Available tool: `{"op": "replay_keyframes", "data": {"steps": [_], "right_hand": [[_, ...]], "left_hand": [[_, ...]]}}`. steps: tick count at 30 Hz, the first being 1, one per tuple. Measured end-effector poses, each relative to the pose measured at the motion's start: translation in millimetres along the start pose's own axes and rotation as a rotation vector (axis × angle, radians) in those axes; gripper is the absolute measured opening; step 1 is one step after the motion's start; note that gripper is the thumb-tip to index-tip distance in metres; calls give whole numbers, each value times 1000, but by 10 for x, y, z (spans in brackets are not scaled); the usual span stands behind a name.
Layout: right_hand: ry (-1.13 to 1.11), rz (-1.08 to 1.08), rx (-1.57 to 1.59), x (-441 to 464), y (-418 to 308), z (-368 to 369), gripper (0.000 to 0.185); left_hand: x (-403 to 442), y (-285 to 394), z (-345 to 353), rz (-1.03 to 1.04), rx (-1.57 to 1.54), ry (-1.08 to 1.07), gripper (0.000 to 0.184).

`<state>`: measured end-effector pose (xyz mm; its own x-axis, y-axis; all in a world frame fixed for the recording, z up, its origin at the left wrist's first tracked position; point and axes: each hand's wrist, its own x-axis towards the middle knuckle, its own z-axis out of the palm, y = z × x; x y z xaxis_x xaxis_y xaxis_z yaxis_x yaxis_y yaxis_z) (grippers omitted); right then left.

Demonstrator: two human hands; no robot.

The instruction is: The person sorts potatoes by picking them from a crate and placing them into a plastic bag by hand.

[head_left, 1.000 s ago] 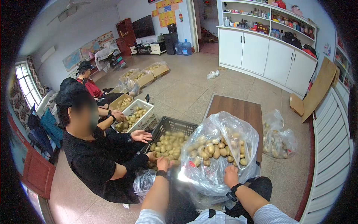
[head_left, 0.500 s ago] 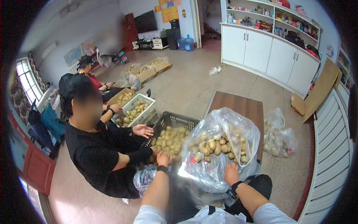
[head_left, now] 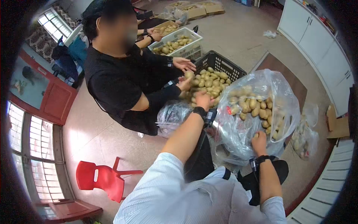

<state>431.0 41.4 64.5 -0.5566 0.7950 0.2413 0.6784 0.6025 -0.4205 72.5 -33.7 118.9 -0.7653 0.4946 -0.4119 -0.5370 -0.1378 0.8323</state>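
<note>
My left hand (head_left: pixel 203 100) reaches to the near edge of a dark crate (head_left: pixel 233 67) holding several potatoes (head_left: pixel 210 81). Its fingers are curled over the potatoes, and whether it grips one is hidden. My right hand (head_left: pixel 258 142) is closed at the near rim of a large clear plastic bag (head_left: pixel 238 140), with fingers bunched on the plastic. Several potatoes (head_left: pixel 255 106) lie inside the bag, which rests on a brown tabletop (head_left: pixel 294 84). Beside the crate, a co-worker in black holds a potato (head_left: pixel 189 74) in one hand, with the other hand open above the crate.
A white crate of potatoes (head_left: pixel 194 40) stands beyond the co-worker. A clear bundled bag (head_left: pixel 173 115) lies left of my forearm. A red chair (head_left: pixel 106 179) is on the floor at lower left. Another clear bag (head_left: pixel 304 138) sits right of the table, near cardboard (head_left: pixel 336 125).
The view has swung left and downward, bringing the red chair into sight. My left hand has moved further over the crate's potatoes. The co-worker's near hand has lifted with a potato.
</note>
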Motion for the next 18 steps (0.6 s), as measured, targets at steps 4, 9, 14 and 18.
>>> {"op": "replay_keyframes", "data": {"steps": [4, 9, 14, 18], "right_hand": [[-71, 314, 253, 179, 74, -17, 39], [-163, 602, 678, 312, -300, -127, 26], [-283, 670, 945, 359, -573, -152, 27], [-307, 661, 972, 358, -603, -96, 22]], "left_hand": [[100, -64, 11, -52, 124, -209, 35], [-17, -23, 115, -148, 173, -221, 25], [-39, -4, 138, -291, 217, -328, 20], [-53, -11, 136, -293, 282, -380, 16]]}}
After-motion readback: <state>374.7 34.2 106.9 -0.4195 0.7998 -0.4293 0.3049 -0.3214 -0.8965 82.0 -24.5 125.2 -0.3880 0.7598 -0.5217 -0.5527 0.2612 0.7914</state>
